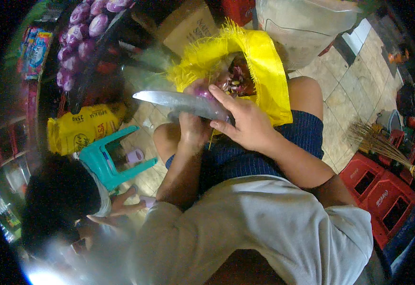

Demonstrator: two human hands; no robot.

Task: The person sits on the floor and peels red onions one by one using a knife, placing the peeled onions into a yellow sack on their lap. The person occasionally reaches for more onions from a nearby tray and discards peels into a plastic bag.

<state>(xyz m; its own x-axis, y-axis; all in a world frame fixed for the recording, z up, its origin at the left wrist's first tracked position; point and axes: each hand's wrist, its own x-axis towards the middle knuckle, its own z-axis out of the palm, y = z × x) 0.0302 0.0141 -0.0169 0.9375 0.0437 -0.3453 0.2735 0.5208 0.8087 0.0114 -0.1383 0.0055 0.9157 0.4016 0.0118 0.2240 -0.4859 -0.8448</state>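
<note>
My right hand (252, 123) grips the near end of a knife, whose handle is hidden by the hand. The broad metal knife (172, 100) points left across my lap, thumb and index finger on either side of its near end. Under the blade is my left hand (192, 130), curled; I cannot tell what it holds. A red onion (204, 93) touches the blade's far side near my right index fingertip. Across my knees rests a yellow woven sack (272, 71) with a frayed edge. Dark onion skins and scraps (236, 79) lie within its opening.
Bagged red onions (79, 42) hang at upper left, above a yellow printed sack (82, 128). Beside me are a teal plastic stool (111, 156) and another person's head (61, 196). A large pale sack (303, 32) stands ahead; red crates (375, 194) and a stick broom (382, 146) are right.
</note>
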